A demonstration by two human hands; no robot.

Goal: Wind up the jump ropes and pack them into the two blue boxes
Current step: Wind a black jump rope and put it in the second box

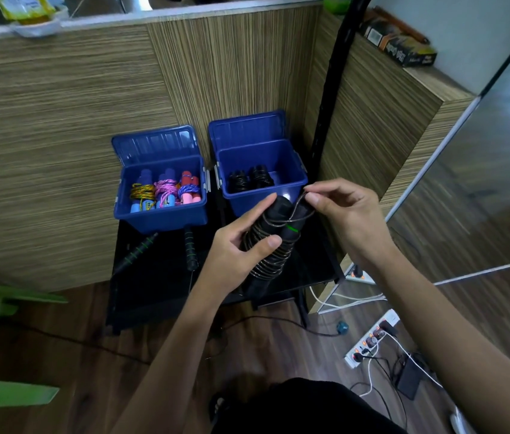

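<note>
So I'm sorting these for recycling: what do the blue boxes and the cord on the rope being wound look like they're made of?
The two blue boxes look like moulded plastic, glossy, with ribbed hinged lids. The cord, wound around the black handles held by the left hand, shines in thin metallic rings, so it is probably coated wire cable, though that is uncertain. The right hand pinches its loose end.

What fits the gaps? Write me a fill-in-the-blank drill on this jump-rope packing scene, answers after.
1. The left hand grips a black rope bundle, and the right hand pinches its loose ____.
2. The coloured ropes lie in the ____ blue box.
3. The right blue box holds ____ black bundles.
4. Both boxes have their lids ____.

Missing words: end; left; two; open
</note>
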